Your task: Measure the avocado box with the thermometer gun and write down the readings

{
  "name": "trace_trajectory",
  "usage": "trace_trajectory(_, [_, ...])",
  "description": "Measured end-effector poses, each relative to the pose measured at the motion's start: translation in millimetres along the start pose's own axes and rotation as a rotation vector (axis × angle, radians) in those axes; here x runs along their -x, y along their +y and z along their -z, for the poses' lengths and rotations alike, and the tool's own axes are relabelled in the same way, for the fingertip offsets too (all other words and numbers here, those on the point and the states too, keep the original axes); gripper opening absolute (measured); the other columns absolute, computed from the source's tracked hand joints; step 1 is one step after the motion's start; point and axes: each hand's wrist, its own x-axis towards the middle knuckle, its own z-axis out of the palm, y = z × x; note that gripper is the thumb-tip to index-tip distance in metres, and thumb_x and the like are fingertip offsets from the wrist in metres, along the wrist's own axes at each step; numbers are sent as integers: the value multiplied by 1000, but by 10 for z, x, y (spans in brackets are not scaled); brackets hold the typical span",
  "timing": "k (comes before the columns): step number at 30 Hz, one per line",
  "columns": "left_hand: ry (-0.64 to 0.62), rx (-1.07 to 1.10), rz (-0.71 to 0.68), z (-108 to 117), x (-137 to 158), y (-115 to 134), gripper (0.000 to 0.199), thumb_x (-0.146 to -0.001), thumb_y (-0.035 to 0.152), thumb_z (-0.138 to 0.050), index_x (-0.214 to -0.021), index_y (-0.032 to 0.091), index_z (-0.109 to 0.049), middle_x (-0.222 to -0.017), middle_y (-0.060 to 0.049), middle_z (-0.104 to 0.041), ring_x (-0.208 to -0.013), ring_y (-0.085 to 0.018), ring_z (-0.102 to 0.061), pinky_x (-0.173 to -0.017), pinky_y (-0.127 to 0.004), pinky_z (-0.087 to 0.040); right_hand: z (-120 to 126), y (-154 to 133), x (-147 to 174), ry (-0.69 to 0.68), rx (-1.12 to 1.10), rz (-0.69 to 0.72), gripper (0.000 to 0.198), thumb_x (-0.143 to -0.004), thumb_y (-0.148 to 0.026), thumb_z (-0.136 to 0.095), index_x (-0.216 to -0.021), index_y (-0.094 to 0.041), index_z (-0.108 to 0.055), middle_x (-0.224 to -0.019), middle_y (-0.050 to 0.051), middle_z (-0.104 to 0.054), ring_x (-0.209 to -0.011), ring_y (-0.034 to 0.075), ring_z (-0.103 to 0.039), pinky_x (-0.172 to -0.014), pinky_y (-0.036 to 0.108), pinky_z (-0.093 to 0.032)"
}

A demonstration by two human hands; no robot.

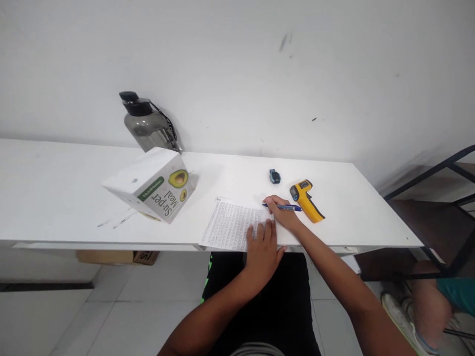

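I count one sheet of paper at the table's near edge: probably light, limp, easily creased; best pressed flat or taken by a corner. One pen, at its 2 o'clock: likely light, stiff, smooth; grip near the tip. The right hand pinches it; the left hand rests on the sheet, fingers slightly spread. Outward: one watch, 1 o'clock; one thermometer gun, 2; one box, 10; one bottle, 11.
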Motion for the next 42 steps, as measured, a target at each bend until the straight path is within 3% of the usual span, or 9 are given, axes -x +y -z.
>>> trace_trajectory(27, [-30,1,12,22,0,14,66,-89,53,-45,-144,16,-41,-141,-13,-49,-126,-32,-44,-108,-55,-31,-6,1,6,18,41,-25,45,-93,-58,-36,-90,-23,-65,-62,-2,-55,-64,17,-55,-60,28,-44])
trace_trajectory(39, [-20,2,2,49,-3,8,64,-91,52,-42,-141,12,-44,-140,-13,-50,-124,-32,-44,-107,-55,-31,-3,-16,5,44,76,-37,45,-93,-57,-36,-89,-23,-66,-66,0,-61,-69,17,-60,-68,30,-47])
trace_trajectory(42, [-24,-2,1,41,-1,6,64,-91,52,-42,-141,13,-44,-141,-13,-50,-126,-32,-44,-108,-55,-31,-21,8,-4,106,68,59,38,-92,-53,-42,-97,-23,-66,-86,3,-69,-86,20,-64,-80,34,-49])
